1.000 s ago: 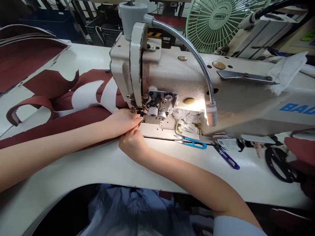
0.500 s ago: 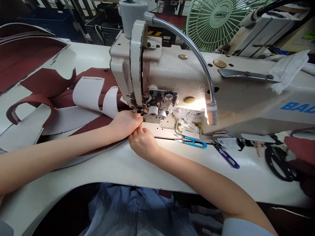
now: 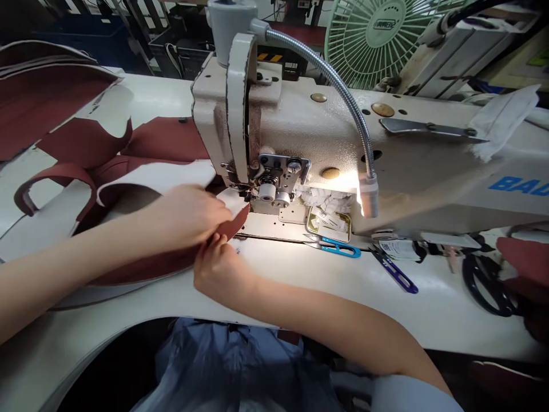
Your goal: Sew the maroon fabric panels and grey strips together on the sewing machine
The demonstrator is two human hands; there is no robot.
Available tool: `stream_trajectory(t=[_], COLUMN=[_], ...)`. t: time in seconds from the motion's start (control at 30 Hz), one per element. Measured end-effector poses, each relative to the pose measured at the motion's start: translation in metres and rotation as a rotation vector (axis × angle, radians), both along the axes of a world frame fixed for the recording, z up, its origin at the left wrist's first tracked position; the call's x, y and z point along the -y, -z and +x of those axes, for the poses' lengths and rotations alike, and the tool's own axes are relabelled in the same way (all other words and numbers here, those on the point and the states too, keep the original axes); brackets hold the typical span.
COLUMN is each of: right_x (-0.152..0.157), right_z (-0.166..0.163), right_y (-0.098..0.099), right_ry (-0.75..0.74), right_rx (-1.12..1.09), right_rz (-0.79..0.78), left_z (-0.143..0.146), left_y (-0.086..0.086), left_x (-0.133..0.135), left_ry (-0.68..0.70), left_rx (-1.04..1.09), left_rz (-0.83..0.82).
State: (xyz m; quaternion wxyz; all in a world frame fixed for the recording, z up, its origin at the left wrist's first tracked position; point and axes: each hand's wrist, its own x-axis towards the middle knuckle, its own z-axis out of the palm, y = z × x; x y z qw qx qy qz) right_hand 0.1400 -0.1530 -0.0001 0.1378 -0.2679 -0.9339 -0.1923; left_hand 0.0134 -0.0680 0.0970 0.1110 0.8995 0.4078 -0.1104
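Note:
My left hand (image 3: 193, 214), slightly blurred, is closed on a dark red sheet piece with white backing, just left of the sewing machine (image 3: 295, 123). Right below it, my right hand (image 3: 223, 274) pinches the near edge of the same dark red piece (image 3: 235, 226), its fingertips close to the left hand's. A corner of the piece reaches to the right, beside the presser foot and needle area. Its white underside (image 3: 156, 174) curls up behind my left hand. The needle itself is too small to make out.
Blue thread snips (image 3: 341, 248) lie before a small metal tray (image 3: 328, 224). Farther right are purple snips (image 3: 397, 273) and black-handled scissors (image 3: 484, 286). A lit lamp (image 3: 369, 197) hangs by the machine. More red pieces (image 3: 47, 109) lie at left; a green fan (image 3: 386, 40) stands behind.
Both hands have moved left and toward me, away from the needle area, drawing the red piece with them. The white strips behind my left hand have shifted and folded over.

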Motion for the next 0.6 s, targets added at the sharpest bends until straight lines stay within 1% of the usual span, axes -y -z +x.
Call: stream_trajectory(t=[0.07, 0.1, 0.17, 0.23, 0.3, 0.37, 0.43, 0.6], right_x=[0.009, 0.012, 0.015, 0.014, 0.011, 0.007, 0.003, -0.004], right_z=[-0.010, -0.014, -0.017, -0.018, -0.018, -0.017, -0.015, -0.009], right_y=[-0.002, -0.003, -0.004, -0.005, -0.004, -0.003, -0.001, -0.002], right_ry=[-0.017, -0.023, -0.035, -0.055, -0.063, -0.052, -0.043, -0.043], right_rx=[-0.008, -0.005, 0.028, 0.070, 0.083, 0.061, 0.036, 0.046], right_rz=[0.024, 0.042, 0.065, 0.043, 0.014, 0.010, 0.006, -0.051], left_z=[0.006, 0.008, 0.013, 0.016, 0.019, 0.023, 0.026, 0.030], left_y=[0.007, 0.012, 0.022, 0.030, 0.034, 0.036, 0.037, 0.040], left_x=[0.002, 0.001, 0.000, -0.001, -0.002, -0.003, -0.006, -0.013], left_ry=[-0.065, -0.137, -0.274, -0.331, -0.285, -0.222, -0.187, -0.165], left_rx=[-0.071, -0.056, 0.030, 0.139, 0.234, 0.275, 0.272, 0.224], left_rz=[-0.184, -0.232, -0.230, -0.169, -0.136, -0.124, -0.108, -0.050])
